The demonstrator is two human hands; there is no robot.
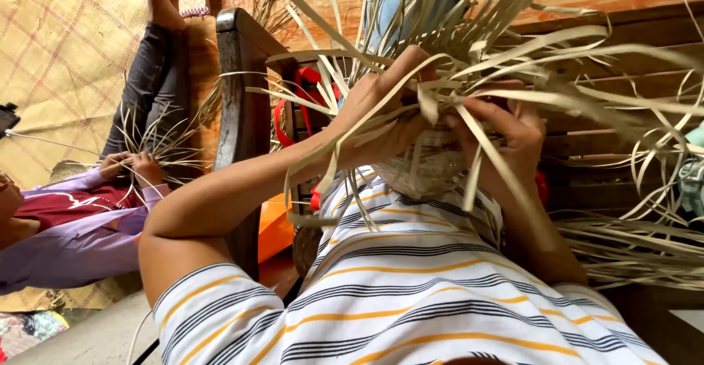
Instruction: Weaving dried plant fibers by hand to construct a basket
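Note:
A small, partly woven basket [433, 165] of pale flat leaf strips is held in front of my striped shirt. My left hand [381, 108] grips its left side, with the fingers closed over several strips. On the right side, my right hand [507, 136] pinches a strip between its fingers. Long loose strips [513, 35] fan out upward and to the right from the woven part, and they hide part of both hands.
A dark wooden armrest post [242, 86] stands left of my left arm, with a red strap [293, 104] and an orange thing [275, 225] behind it. At far left another person sits on a woven mat [66, 49], their hands [132, 165] working similar strips. Loose strips [631, 251] lie at right.

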